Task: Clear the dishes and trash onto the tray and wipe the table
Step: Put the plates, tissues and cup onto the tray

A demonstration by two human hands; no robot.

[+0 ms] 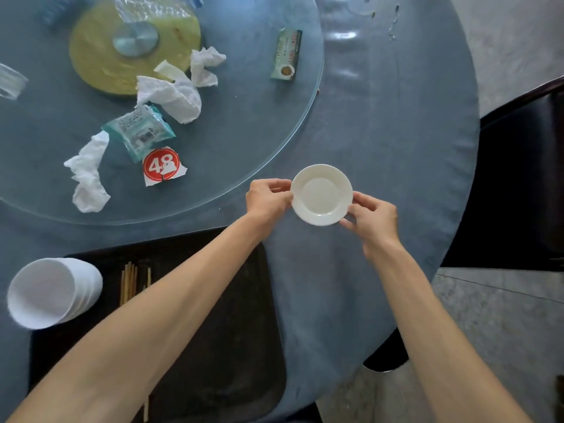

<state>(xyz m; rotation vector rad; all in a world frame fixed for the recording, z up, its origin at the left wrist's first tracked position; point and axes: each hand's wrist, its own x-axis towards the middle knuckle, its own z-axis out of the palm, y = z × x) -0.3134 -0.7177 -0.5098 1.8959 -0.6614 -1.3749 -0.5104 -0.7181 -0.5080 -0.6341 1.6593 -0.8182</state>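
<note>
Tray (238, 346) lies nearest, at near left, carrying cups (52, 293) and chopsticks (129, 282). Saucer (321, 194) sits beyond its far right corner, over the tablecloth. Left hand (267, 198) and right hand (374, 219) pinch opposite rims. The tray lies nearward-left of the grip; left arm already crosses it.

A dark chair (525, 178) stands at the right edge of the round bench — its seat sits partly under the hanging blue cloth. Grey speckled floor (503, 331) shows below and to the right, with a thin seam line crossing it. A dark base (386, 360) peeks out beneath the cloth's lower edge.
</note>
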